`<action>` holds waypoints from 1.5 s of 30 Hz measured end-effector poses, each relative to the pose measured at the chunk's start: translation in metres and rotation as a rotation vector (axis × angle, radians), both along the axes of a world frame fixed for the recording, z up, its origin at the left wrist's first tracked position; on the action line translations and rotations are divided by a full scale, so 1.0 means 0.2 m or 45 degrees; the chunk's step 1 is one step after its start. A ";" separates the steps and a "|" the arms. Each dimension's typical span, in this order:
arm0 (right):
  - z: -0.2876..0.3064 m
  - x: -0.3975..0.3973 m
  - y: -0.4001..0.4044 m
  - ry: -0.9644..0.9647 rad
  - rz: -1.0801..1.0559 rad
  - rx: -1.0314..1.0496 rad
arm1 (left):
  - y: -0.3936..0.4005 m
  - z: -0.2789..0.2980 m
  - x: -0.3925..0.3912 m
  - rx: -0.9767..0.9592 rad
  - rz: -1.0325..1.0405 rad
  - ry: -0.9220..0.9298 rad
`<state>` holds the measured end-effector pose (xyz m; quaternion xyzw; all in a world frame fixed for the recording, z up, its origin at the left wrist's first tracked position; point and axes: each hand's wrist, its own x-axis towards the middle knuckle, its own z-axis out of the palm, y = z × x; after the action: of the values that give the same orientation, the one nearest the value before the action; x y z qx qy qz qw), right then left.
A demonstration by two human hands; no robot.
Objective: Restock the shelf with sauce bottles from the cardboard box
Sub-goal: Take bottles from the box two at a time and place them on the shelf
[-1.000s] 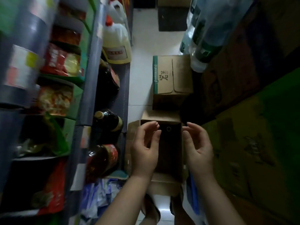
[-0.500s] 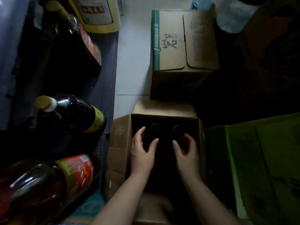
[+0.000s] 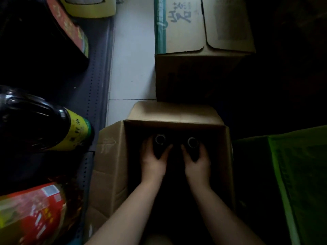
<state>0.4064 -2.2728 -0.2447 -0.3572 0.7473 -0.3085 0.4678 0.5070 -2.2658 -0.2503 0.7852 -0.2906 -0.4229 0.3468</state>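
The view has dropped right in over the open cardboard box (image 3: 113, 167) on the floor: a second ago the shelf (image 3: 99, 89) racks filled the left side, now only its lowest edge and a few big bottles remain there, the dark bottle with the yellow label (image 3: 53, 128) and the red-labelled bottle (image 3: 35, 214) looming close. Beyond the open box sits a closed cardboard box (image 3: 200, 41) with printed characters, and a green crate (image 3: 292, 174) lies off to the right. And here's the change that matters: the hands that hovered spread above the opening half a second ago have gone down inside and closed on stock. Left hand (image 3: 153, 160) is wrapped around the left sauce bottle (image 3: 160, 140), fingers curled up one side, thumb up the other; right hand (image 3: 197, 160) does the same on the right sauce bottle (image 3: 192, 143). Both bottles stand upright deep in the box, near its far wall, round caps facing up. Both forearms run straight down, side by side, wrists level. My read: the grab is made, and a lift towards the shelf looks like the next call.
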 end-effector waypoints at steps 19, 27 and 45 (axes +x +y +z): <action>1.11 -0.09 0.22 -0.012 0.380 -0.398 | 0.28 1.07 0.16 -0.360 -0.102 0.025; 2.37 -0.07 0.17 -0.260 0.529 -0.553 | 0.33 2.31 0.33 -0.554 -0.101 0.056; 4.40 0.33 0.33 -0.707 1.143 -1.250 | 0.92 4.41 0.43 -1.168 0.361 -0.187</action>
<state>0.4719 -2.2077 0.6348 -0.7073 0.1568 -0.4663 0.5077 0.5936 -2.0823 0.6326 0.6110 -0.3609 -0.1432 0.6898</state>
